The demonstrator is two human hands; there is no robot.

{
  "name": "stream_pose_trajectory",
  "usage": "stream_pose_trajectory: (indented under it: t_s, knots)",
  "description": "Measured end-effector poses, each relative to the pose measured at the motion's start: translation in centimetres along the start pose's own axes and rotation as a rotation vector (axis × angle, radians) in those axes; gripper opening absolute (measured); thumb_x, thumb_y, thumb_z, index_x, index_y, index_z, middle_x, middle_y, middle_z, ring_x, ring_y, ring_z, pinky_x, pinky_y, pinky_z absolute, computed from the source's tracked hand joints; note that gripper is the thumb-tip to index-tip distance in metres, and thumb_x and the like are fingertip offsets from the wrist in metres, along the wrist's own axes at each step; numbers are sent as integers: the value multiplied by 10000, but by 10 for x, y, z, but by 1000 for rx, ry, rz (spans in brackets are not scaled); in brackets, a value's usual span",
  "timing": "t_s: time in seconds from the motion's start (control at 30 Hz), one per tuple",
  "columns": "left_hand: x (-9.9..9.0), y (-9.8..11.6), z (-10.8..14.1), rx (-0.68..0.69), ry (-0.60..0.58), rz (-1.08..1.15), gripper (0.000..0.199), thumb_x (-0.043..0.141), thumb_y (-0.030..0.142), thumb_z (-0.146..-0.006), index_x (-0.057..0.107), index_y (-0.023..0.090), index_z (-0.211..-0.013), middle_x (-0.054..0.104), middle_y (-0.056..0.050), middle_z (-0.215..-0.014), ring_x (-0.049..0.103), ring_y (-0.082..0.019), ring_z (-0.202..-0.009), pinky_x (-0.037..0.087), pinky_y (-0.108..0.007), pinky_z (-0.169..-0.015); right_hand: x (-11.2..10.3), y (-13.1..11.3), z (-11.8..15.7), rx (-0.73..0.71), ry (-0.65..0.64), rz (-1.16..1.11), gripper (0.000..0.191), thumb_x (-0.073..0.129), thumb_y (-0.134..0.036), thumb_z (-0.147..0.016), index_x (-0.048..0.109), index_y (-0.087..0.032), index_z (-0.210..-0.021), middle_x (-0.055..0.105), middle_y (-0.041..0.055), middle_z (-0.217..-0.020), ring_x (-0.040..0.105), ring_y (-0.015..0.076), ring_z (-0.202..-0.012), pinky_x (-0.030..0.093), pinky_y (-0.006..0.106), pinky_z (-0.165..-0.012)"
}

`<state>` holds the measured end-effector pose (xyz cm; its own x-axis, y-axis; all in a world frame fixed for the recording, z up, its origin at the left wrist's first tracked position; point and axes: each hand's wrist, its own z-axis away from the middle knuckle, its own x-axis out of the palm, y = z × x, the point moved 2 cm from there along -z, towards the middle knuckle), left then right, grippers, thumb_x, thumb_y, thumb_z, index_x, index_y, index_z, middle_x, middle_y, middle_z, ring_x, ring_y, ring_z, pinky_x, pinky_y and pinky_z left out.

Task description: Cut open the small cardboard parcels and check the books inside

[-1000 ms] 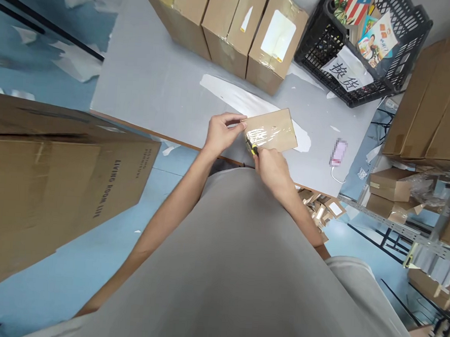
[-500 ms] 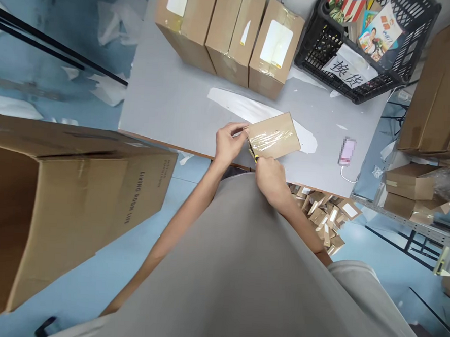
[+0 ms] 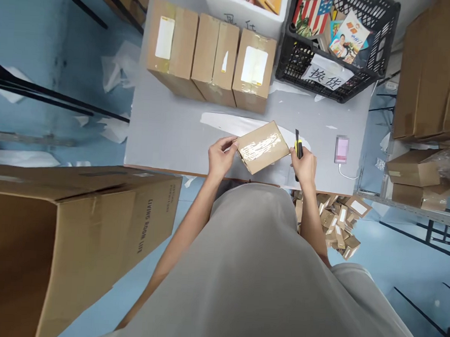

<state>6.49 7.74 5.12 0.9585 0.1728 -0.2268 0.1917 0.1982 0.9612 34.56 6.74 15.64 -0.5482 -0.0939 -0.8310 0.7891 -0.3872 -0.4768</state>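
A small cardboard box (image 3: 263, 147) with shiny clear tape across its top is held near the table's front edge, tilted. My left hand (image 3: 221, 155) pinches its left corner between thumb and fingers. On the other side my right hand (image 3: 304, 166) is closed around a yellow and black box cutter (image 3: 298, 145), its tip pointing away from me. The right thumb or fingertips are at the box's right corner. A white paper strip (image 3: 228, 122) lies flat behind the box on the grey table (image 3: 166, 134).
Three taped cartons (image 3: 214, 56) stand at the back beside a white bin (image 3: 246, 9) and a black crate (image 3: 330, 68) of books. A phone (image 3: 341, 149) with a cable lies right. A large open carton (image 3: 103, 222) is at left; small boxes (image 3: 339, 221) are piled on the floor.
My right hand, with the box cutter, has moved from the box's near edge to its right corner. The cutter now points away from me. My left hand still holds the left corner.
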Motion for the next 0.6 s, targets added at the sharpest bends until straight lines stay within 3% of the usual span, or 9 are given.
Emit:
stream_pose_trajectory:
  t_s: [0.07,0.13,0.23,0.33,0.47,0.6]
  knots:
    - [-2,-2,-5,12,-3,7,505,773,651,-956,819,194,-1164,847,-132,-1263,812,-274,-1197,643,-442,-1141,7,12,-4,20,-63,-125,300,640,-470,-1092,698,-230,-921,743,31,-653,805,292,-725,558,332,-776]
    - [-4,-2,-8,23,-1,9,502,768,644,-966,815,189,-1173,845,-135,-1253,812,-282,-1194,644,-455,-1142,16,18,3,25,-88,-203,308,666,-485,-1073,673,-248,-876,695,-15,-583,803,276,-691,554,310,-750]
    - [-4,4,-9,65,12,-69,438,723,578,-1026,805,199,-1231,820,-139,-1286,790,-305,-1240,639,-496,-1157,28,25,23,44,-114,-244,332,672,-513,-1063,648,-262,-846,708,-28,-600,817,264,-684,559,294,-738]
    - [8,23,-1,238,-8,-261,332,706,455,-1067,785,258,-1323,744,-135,-1453,677,-343,-1443,532,-569,-1293,36,31,39,69,-147,-269,373,643,-559,-1078,620,-272,-841,734,-23,-662,823,253,-678,564,283,-730]
    - [48,54,19,516,-258,-423,270,612,378,-1120,772,315,-1328,705,-86,-1548,507,-350,-1640,347,-660,-1412,33,37,48,60,-126,-228,385,563,-586,-1123,659,-268,-927,793,23,-804,831,259,-769,578,290,-762]
    - [75,60,29,591,-418,-485,319,532,392,-1150,757,302,-1357,689,-85,-1600,453,-361,-1692,285,-707,-1426,19,36,48,6,-90,-171,329,493,-490,-1153,712,-246,-1127,838,71,-1001,832,259,-871,593,313,-843]
